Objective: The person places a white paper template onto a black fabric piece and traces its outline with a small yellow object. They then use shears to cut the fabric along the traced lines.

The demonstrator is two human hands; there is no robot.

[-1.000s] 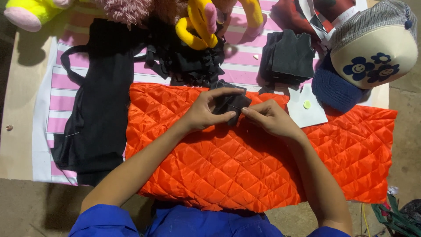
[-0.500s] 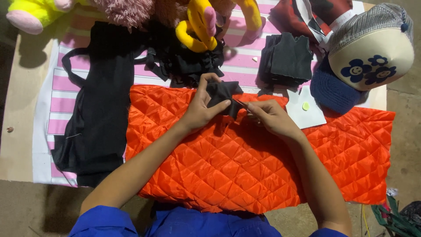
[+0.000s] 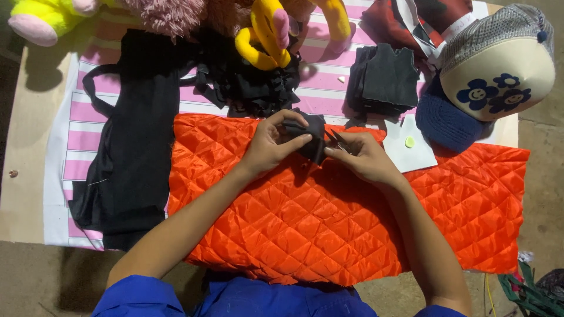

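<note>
Hands at work on a small black fabric piece (image 3: pixel 310 136), held just above the far edge of the orange quilted cloth (image 3: pixel 352 223) that covers the near half of the worktop (image 3: pixel 23 199). I see the left hand (image 3: pixel 271 142) closed on the piece, thumb and fingers pinching its left side and lifting it off the quilt. The right hand (image 3: pixel 364 159) is closed on a thin metal tool (image 3: pixel 336 138), which I take to be small scissors, though the blades are too small to tell for sure; its tip meets the right side of the black piece.

I judge the step in hand to be trimming or snipping at the black piece while the left hand keeps it taut. The next move, as I read it, calls for a steady pinch from the left hand and a fine, short motion of the tool, kept clear of the left fingertips and of the quilt beneath.

Around the work: a long black garment (image 3: pixel 135 141) lies along the left edge on a pink-striped sheet (image 3: pixel 76 141); a stack of dark cut pieces (image 3: pixel 385 79) sits toward the far edge; a white card (image 3: pixel 411 154) rests just right of the right hand; a cap with blue flowers (image 3: pixel 499 64) occupies the far right corner; plush toys (image 3: pixel 270 32) line the far edge.
</note>
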